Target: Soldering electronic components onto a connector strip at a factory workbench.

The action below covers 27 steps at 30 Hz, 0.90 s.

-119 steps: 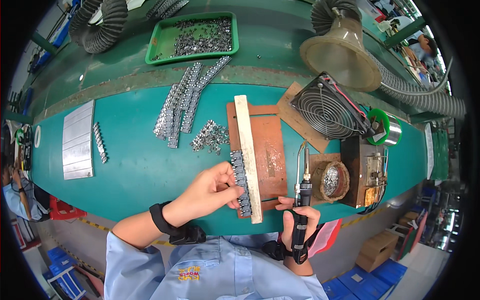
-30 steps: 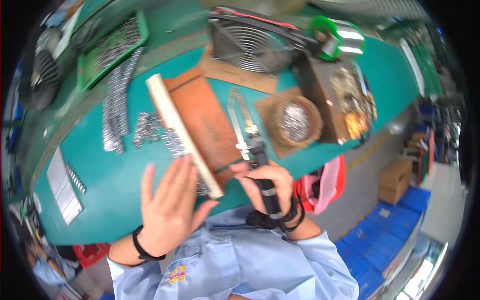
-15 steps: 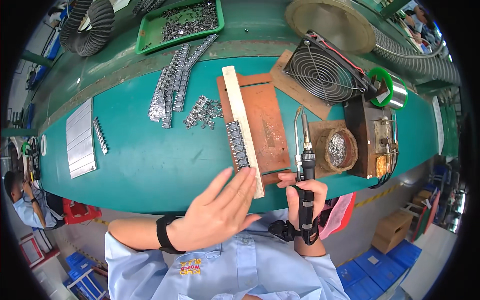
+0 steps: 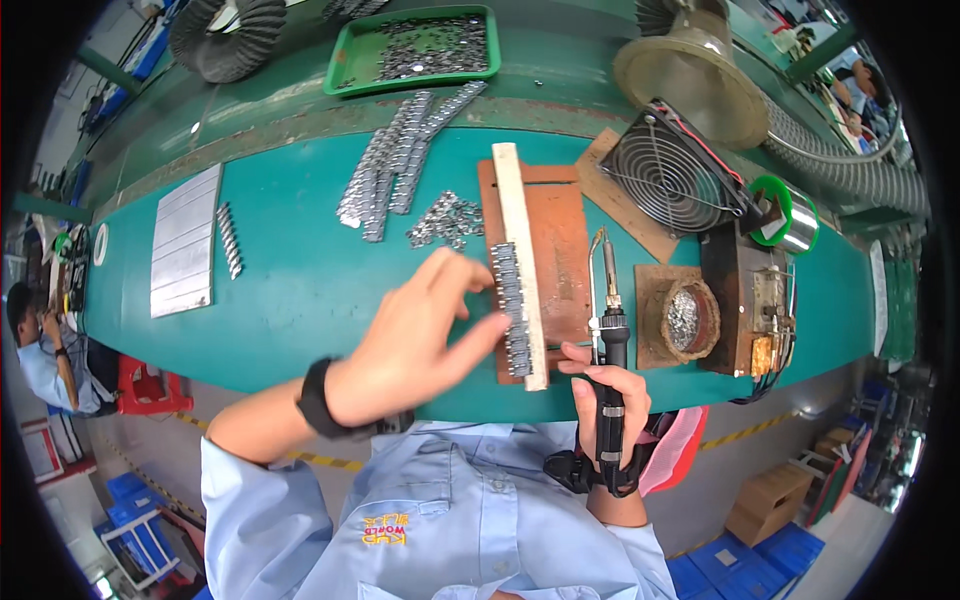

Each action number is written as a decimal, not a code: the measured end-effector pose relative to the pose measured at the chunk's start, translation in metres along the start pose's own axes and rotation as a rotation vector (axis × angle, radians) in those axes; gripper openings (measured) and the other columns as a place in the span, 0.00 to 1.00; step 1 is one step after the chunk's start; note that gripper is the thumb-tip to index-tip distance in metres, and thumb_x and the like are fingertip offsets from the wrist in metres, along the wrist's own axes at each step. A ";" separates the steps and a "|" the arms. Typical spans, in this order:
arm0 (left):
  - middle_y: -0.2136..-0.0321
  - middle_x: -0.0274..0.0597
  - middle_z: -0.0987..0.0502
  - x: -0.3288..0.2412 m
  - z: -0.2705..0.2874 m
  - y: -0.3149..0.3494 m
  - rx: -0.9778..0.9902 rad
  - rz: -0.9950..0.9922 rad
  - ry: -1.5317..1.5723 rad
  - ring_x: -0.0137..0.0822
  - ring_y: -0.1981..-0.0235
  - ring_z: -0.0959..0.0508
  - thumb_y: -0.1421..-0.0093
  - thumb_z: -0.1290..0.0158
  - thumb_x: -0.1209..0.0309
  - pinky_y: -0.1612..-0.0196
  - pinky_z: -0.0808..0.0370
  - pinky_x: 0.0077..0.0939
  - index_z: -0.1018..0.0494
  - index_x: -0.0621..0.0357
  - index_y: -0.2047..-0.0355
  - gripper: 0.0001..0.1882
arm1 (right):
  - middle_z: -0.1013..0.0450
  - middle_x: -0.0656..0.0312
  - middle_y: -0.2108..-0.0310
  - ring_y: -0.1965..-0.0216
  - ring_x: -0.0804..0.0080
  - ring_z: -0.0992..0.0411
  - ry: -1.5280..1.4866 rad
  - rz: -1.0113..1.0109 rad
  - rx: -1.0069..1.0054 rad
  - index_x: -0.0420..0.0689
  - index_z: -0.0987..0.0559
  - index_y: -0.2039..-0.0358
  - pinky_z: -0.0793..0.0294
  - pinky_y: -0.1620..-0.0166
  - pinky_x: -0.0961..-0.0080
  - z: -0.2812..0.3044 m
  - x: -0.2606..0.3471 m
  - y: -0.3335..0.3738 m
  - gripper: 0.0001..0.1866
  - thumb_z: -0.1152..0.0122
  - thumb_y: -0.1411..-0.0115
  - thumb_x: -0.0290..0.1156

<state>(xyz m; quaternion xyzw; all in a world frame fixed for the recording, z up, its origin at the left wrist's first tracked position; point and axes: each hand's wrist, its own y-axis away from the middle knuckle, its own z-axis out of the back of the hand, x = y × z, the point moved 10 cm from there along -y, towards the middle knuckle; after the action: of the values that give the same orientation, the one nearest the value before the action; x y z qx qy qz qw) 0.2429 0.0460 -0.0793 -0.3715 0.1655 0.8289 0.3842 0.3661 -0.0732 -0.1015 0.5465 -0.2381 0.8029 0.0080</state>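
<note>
My right hand (image 4: 612,400) is wrapped round the black handle of a soldering iron (image 4: 613,345), whose tip points away from me. A thin metal tube runs alongside the iron. On an orange-brown board (image 4: 558,250) lies a pale wooden strip (image 4: 520,255), and along its left edge runs a row of small dark components with metal pins (image 4: 512,305). My left hand (image 4: 425,325) is at the left side of this row, fingers apart and slightly bent. Its thumb and fingertips reach the row's edge; whether they touch it I cannot tell.
Loose metal parts (image 4: 447,220) and stacked component strips (image 4: 400,150) lie beyond my left hand. A green tray (image 4: 340,75) of small parts stands further back. At right are a fan (image 4: 672,172), a solder spool (image 4: 800,220) and a round pot (image 4: 688,320). A ribbed metal plate (image 4: 187,240) lies left.
My left hand has moved off the wooden strip's near end to the left side of the component row, uncovering more of it. My right hand still holds the soldering iron. The whole view has shifted.
</note>
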 end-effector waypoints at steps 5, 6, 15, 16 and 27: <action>0.79 0.39 0.29 0.070 -0.045 -0.003 0.236 0.509 0.676 0.26 0.84 0.27 0.42 0.52 0.61 0.82 0.30 0.17 0.33 0.61 0.72 0.14 | 0.28 0.54 0.75 0.74 0.63 0.28 0.256 -0.072 0.096 0.41 0.30 0.66 0.30 0.71 0.75 -0.014 0.023 -0.025 0.14 0.39 0.54 0.17; 0.80 0.38 0.29 0.067 -0.049 -0.007 0.253 0.499 0.708 0.26 0.84 0.27 0.41 0.52 0.62 0.82 0.30 0.17 0.32 0.61 0.72 0.14 | 0.28 0.54 0.75 0.74 0.63 0.28 0.255 -0.063 0.092 0.41 0.30 0.66 0.30 0.71 0.75 -0.015 0.024 -0.027 0.14 0.39 0.54 0.17; 0.83 0.37 0.28 0.062 -0.058 -0.018 0.354 0.472 0.772 0.25 0.82 0.26 0.40 0.53 0.63 0.79 0.28 0.16 0.32 0.64 0.75 0.15 | 0.30 0.56 0.76 0.77 0.64 0.30 0.173 -0.016 0.061 0.43 0.30 0.67 0.32 0.73 0.76 -0.029 0.008 -0.027 0.17 0.37 0.58 0.16; 0.83 0.38 0.27 0.061 -0.059 -0.018 0.367 0.474 0.777 0.26 0.82 0.26 0.40 0.53 0.63 0.79 0.28 0.16 0.32 0.64 0.75 0.15 | 0.30 0.57 0.76 0.78 0.66 0.30 0.188 0.007 0.053 0.43 0.31 0.68 0.32 0.74 0.77 -0.029 0.010 -0.029 0.17 0.37 0.58 0.16; 0.83 0.40 0.27 0.057 -0.052 -0.019 0.319 0.489 0.736 0.26 0.82 0.25 0.41 0.53 0.63 0.80 0.28 0.18 0.31 0.66 0.77 0.17 | 0.29 0.54 0.71 0.76 0.61 0.29 0.178 0.028 0.085 0.44 0.30 0.67 0.32 0.73 0.75 -0.028 0.011 -0.029 0.18 0.38 0.60 0.15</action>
<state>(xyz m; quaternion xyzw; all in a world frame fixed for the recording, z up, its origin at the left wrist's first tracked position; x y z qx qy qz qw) 0.2584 0.0585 -0.1568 -0.5272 0.4988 0.6724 0.1457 0.3447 -0.0397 -0.0891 0.4695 -0.2097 0.8577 -0.0051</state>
